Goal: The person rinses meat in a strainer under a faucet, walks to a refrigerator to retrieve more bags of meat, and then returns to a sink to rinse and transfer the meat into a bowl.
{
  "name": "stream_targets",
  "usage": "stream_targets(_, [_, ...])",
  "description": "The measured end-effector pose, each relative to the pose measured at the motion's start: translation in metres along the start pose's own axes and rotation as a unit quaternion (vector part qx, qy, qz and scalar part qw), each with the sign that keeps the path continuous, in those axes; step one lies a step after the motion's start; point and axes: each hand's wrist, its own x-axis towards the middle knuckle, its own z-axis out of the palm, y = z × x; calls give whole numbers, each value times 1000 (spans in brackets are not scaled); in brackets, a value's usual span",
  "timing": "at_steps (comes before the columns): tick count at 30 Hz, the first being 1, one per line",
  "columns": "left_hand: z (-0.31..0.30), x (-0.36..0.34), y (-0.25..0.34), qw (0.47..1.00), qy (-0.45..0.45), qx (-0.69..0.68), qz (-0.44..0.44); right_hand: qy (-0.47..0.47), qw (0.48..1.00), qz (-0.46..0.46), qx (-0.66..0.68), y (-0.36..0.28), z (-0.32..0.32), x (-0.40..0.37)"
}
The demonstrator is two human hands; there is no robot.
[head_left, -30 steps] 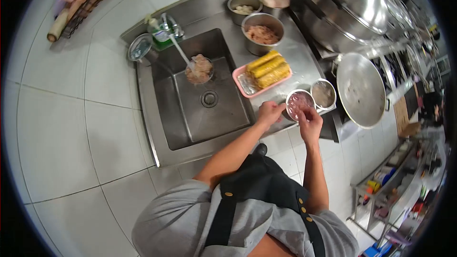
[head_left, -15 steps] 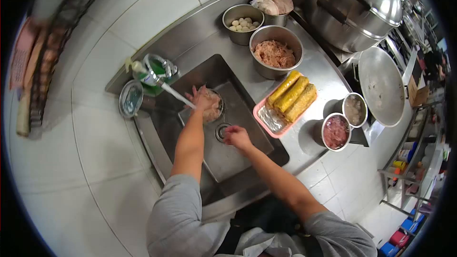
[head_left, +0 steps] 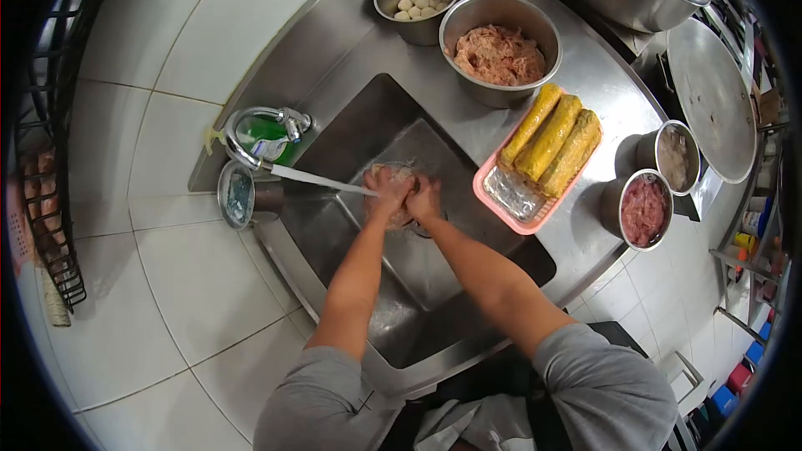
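Both hands are seen low in the rectangular stainless-steel sink (head_left: 334,234), close to its drain. The left hand (head_left: 386,194) and the right hand (head_left: 426,199) are pressed side by side, touching each other, with fingers curled down over a small round metal bowl of pale pink meat (head_left: 393,170). Whether the fingers are clamped on the meat or only laid on it cannot be told. A thin stream of water (head_left: 317,179) is thrown from the curved chrome tap (head_left: 251,127) onto the left hand. On the steel counter to the right of the sink, a pink rectangular plastic tray (head_left: 501,215) is set, and three long yellow rolls (head_left: 553,138) are laid in it. Behind the tray, a large round steel bowl of shredded pinkish meat (head_left: 501,95) is placed, well apart from the hands.
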Motion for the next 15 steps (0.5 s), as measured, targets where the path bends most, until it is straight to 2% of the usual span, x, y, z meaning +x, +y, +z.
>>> stream_targets(1, [-3, -2, -4, 997, 52, 13, 53, 65, 997, 36, -15, 7, 4, -3])
stream_targets(2, [-8, -5, -12, 997, 52, 14, 51, 63, 997, 37, -13, 15, 10, -10])
stream_targets(3, [-20, -5, -19, 966, -74, -242, 56, 65, 994, 88, -21, 33, 26, -10])
stream_targets(4, [-23, 0, -34, 854, -193, -479, 59, 67, 988, 139, -29, 36, 28, -11])
stream_targets(5, [-19, 2, -47, 855, -101, -509, 2, 64, 989, 133, -27, 39, 27, -4])
stream_targets(6, [-28, 5, -52, 856, -95, -509, 2, -7, 981, 194, 11, 36, 17, 6])
stream_targets(7, [-37, 5, -55, 856, -70, -504, -87, -77, 962, 259, 47, 39, 8, 11])
stream_targets(8, [-48, 6, -60, 850, -44, -495, -176, -79, 961, 259, 47, 40, 3, 13])
stream_targets(9, [-63, 9, -67, 784, -35, -605, -137, -141, 974, 160, -75, 42, -1, 15])
stream_targets(10, [-79, 14, -74, 704, -24, -703, -95, -198, 959, 56, -193, 46, -6, 18])
stream_targets(11, [-97, 20, -73, 628, 52, -772, -85, -181, 921, -69, -338, 87, 25, 41])
stream_targets(12, [-117, 27, -70, 541, 127, -828, -72, -183, 921, -69, -338, 81, 26, 37])
stream_targets(14, [-170, 33, -60, 534, 177, -819, -115, -11, 986, 50, -160, 49, 22, 15])
stream_targets(15, [-182, 35, -45, 552, 232, -799, -67, 89, 982, -36, -160, 26, 10, -4])
